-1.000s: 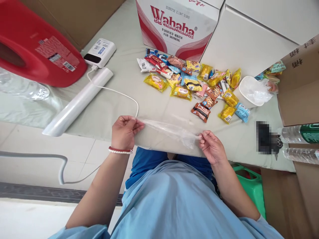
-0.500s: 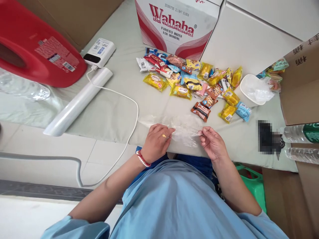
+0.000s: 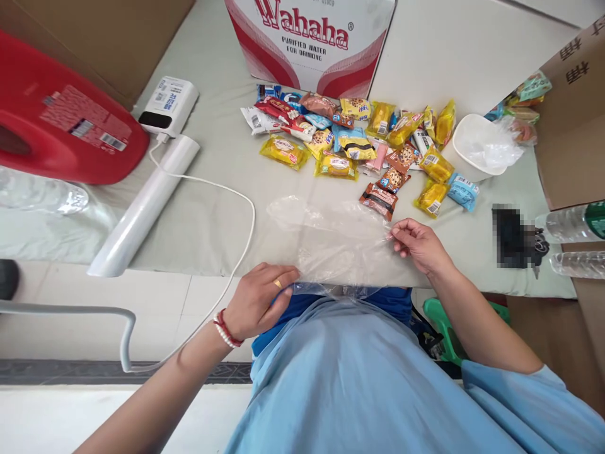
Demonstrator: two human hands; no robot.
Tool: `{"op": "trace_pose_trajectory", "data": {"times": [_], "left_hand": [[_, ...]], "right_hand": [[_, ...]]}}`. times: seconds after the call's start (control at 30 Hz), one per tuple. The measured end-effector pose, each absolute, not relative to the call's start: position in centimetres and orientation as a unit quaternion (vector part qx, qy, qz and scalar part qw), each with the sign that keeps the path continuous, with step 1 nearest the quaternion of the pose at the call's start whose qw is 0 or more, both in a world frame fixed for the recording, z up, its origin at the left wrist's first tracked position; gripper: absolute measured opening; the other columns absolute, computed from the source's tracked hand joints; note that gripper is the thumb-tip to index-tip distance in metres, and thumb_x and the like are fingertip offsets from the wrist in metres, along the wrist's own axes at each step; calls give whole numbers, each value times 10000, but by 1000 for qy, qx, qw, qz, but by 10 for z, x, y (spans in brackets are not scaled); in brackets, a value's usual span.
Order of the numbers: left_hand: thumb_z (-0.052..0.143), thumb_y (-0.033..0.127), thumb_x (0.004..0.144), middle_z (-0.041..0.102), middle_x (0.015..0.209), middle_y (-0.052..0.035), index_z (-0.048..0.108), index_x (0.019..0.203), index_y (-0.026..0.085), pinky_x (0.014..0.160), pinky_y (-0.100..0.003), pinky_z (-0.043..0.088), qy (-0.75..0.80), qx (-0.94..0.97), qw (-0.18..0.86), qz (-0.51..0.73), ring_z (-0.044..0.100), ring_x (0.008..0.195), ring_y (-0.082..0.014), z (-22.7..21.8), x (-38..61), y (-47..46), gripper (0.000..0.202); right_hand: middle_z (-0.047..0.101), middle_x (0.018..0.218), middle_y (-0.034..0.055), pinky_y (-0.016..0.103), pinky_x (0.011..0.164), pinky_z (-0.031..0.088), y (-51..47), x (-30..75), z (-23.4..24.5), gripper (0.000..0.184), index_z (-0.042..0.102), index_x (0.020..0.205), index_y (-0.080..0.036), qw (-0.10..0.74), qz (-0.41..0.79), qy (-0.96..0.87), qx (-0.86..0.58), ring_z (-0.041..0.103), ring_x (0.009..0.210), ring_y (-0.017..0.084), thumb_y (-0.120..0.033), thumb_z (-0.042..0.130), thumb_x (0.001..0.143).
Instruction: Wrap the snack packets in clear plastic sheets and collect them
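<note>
Right hand (image 3: 416, 243) pinched on the film (image 3: 340, 249), which spreads to its 9 o'clock. Left hand (image 3: 265, 296) touches the near-left corner; I can't tell if it's clamped. Both equally near. Film's on the bench (image 3: 208, 221), draped over the 6 o'clock edge, long axis unclear. Snacks (image 3: 358, 149) at 12.

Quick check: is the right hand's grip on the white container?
No, the right hand pinches the edge of the clear plastic film, while the white container stands apart, farther back on the table.
</note>
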State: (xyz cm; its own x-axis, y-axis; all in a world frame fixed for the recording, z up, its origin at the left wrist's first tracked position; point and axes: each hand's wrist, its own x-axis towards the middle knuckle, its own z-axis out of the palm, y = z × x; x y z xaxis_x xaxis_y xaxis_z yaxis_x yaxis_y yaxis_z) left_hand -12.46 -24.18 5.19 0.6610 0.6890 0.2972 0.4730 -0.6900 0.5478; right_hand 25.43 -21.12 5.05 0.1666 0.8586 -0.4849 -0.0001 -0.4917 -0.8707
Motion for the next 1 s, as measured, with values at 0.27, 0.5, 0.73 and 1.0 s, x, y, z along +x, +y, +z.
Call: {"op": "trace_pose_trajectory", "data": {"times": [0.27,0.5,0.73,1.0], "left_hand": [[585,266,996,794,1122,-105,739,955,182,831,-416,556,510,832,69,208,692,1010,-276,39,-63,-226,180],[487,450,1055,444,1664,-168,476,1564,165,1288,-636,187,466,869,111,122,412,1547,-341,10,-69,-216,584],[482,542,1044,339,1717,-155,400,1623,269,1265,-739,21,438,884,130,104,344,1585,-368,13,-79,-207,646],[520,565,1024,328,1723,-152,358,1646,305,1252,-766,32,436,886,131,87,341,1584,-393,12,-101,-206,693]], "right_hand": [[632,620,-13,201,459,469,-216,246,52,525,670,805,-196,367,530,-388,-659,560,545,104,-639,905,647],[657,740,8,225,482,468,-236,278,45,445,675,857,-200,390,432,-407,-704,546,567,106,-593,844,735],[727,1067,100,429,848,602,-254,261,78,250,732,1113,-256,338,162,-589,-716,679,938,251,-442,613,995],[462,1648,117,619,1190,454,-273,261,61,435,657,1440,-264,86,250,-821,-507,452,1505,349,-260,578,1012]]}}
